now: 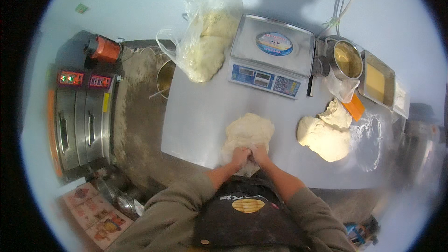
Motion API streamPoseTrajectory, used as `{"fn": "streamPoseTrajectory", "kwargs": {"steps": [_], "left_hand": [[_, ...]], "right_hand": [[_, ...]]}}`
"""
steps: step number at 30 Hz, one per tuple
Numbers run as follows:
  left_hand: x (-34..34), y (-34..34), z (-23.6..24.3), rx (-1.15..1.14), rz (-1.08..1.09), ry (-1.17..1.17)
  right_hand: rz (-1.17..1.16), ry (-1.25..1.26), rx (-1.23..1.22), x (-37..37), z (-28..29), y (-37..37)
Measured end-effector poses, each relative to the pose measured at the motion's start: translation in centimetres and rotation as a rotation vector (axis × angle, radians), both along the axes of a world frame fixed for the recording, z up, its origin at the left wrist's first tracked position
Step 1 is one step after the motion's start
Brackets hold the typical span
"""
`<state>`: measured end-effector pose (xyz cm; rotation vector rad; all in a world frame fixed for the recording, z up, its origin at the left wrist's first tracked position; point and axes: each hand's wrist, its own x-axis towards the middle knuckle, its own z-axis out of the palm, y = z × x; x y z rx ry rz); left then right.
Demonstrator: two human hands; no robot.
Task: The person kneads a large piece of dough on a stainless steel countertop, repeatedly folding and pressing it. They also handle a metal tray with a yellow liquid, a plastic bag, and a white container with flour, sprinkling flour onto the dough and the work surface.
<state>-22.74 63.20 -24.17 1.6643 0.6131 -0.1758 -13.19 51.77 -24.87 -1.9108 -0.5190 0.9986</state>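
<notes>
A pale, floury lump of dough (249,129) lies at the near edge of the metal table (200,116). My left hand (240,156) and my right hand (260,153) press side by side into its near half. Both have curled fingers, closed against the dough, and the fingertips are sunk out of sight in it. A small flap of dough hangs toward me below my wrists. Farther right sits a second, larger piece of dough (324,140), with a ragged chunk at its top.
Behind the dough stands a digital scale (280,49); left of it slumps a clear bag of dough (210,51). To the right are an orange scraper (354,107), a steel pot (360,65), a rectangular pan (392,84) and scattered flour. A steel oven (79,130) stands far left.
</notes>
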Motion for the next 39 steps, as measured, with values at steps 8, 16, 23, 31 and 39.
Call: {"fn": "streamPoseTrajectory", "kwargs": {"steps": [8, 16, 23, 31, 39], "left_hand": [[1.6, 1.4, 2.2, -0.045, -0.025, -0.059], [-2.3, -0.6, 1.1, 0.613, -0.477, 0.061], [-3.2, -1.5, -0.5, 0.58, -0.51, 0.21], [-3.7, -1.5, -0.7, 0.203, -0.192, 0.073], [-4.5, -2.1, 0.4, -0.098, 0.084, -0.038]], "right_hand": [[0.239, -0.239, 0.004, 0.2, -2.1, 0.0], [-0.527, 0.698, -0.176, -4.5, -2.3, -0.5], [-0.225, 0.319, -0.248, -5.0, -1.5, -1.3], [0.097, 0.182, -0.107, -3.3, -0.9, -2.5], [-0.203, 0.133, -0.145, -6.4, 0.9, -2.1]]}}
